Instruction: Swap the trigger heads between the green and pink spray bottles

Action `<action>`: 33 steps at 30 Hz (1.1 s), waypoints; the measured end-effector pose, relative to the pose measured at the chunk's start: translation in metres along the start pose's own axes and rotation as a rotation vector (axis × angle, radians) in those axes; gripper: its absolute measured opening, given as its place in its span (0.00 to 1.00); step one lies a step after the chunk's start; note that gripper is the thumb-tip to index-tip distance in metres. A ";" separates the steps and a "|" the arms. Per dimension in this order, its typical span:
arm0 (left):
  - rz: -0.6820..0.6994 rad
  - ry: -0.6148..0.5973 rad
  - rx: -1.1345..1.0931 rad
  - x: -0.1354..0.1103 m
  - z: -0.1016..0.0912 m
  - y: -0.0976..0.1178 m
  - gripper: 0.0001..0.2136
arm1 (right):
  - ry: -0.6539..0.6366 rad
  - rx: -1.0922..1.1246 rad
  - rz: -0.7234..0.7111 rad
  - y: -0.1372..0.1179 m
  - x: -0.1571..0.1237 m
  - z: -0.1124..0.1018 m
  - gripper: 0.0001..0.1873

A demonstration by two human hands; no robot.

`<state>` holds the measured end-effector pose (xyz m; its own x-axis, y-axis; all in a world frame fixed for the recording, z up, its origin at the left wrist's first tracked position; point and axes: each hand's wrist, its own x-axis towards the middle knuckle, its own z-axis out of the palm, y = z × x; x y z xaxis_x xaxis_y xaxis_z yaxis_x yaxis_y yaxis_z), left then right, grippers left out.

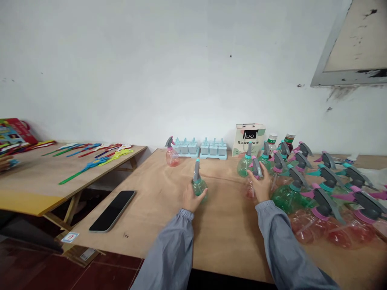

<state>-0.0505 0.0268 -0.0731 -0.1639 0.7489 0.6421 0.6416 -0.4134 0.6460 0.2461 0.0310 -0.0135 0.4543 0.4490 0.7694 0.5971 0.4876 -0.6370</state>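
My left hand (191,197) is wrapped around a green spray bottle (199,183) with a grey and teal trigger head, standing upright on the plywood table (169,209). My right hand (261,184) grips a pink spray bottle (253,181) with a grey and pink trigger head, at the left edge of a crowd of several green and pink spray bottles (317,197). A single pink spray bottle (172,154) stands apart near the back of the table.
A black phone (113,210) lies at the table's left edge. Two blue ice-pop moulds (201,148) and a small paper bag (248,139) stand by the white wall. A lower table (36,177) on the left holds several coloured plastic sticks.
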 end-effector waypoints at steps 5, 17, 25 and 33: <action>-0.017 0.003 0.020 0.000 0.000 0.000 0.30 | 0.225 -0.170 -0.303 0.006 -0.026 -0.015 0.34; 0.014 -0.002 0.014 0.000 0.000 0.003 0.29 | -0.001 -0.360 -0.119 0.034 -0.058 0.008 0.31; 0.005 -0.069 -0.033 -0.006 0.002 0.002 0.29 | 0.071 -0.304 -0.132 0.025 -0.056 0.020 0.34; 0.283 -0.365 -0.167 -0.037 0.013 0.032 0.28 | -0.577 0.203 -0.057 -0.058 -0.078 0.035 0.41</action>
<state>-0.0148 -0.0076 -0.0818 0.2920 0.7152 0.6350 0.4893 -0.6822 0.5433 0.1527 -0.0058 -0.0382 -0.0397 0.7233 0.6894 0.4460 0.6302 -0.6355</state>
